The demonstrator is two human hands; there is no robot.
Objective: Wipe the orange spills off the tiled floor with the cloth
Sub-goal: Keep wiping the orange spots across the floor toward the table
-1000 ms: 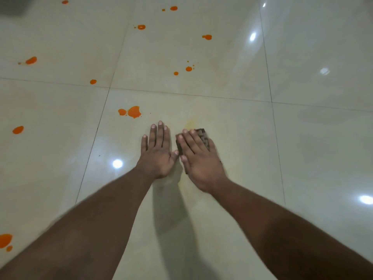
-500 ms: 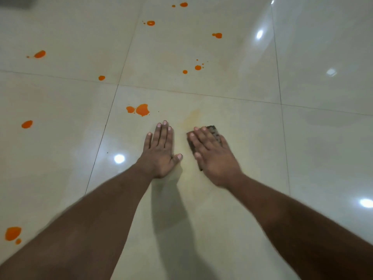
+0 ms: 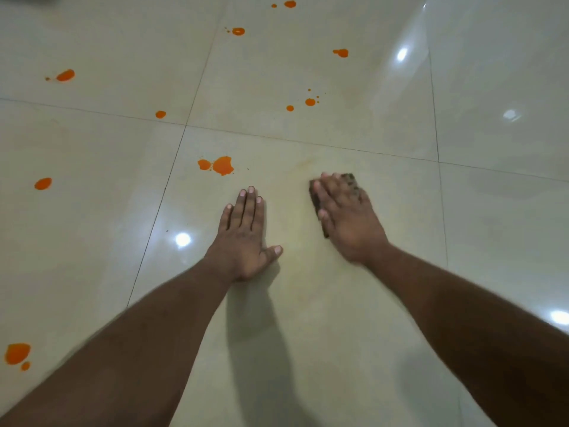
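My right hand (image 3: 348, 217) lies flat on a small dark cloth (image 3: 351, 179) and presses it to the cream tiled floor (image 3: 308, 303); only the cloth's far end and left edge show past the fingers. My left hand (image 3: 243, 235) rests flat on the floor beside it, fingers straight, holding nothing. The closest orange spill (image 3: 222, 165) lies just ahead of my left fingertips. A faint yellowish smear (image 3: 304, 163) marks the tile ahead of the cloth.
Several more orange spills dot the floor: small drops (image 3: 310, 102) ahead, one drop (image 3: 160, 114) near the grout line, blots at the left (image 3: 43, 183) and bottom left (image 3: 17, 353), others farther back (image 3: 341, 53). Ceiling lights glare on the glossy tiles.
My right hand has slid the cloth to the right, away from my left hand, so the gap between my hands has widened. My left hand stays planted.
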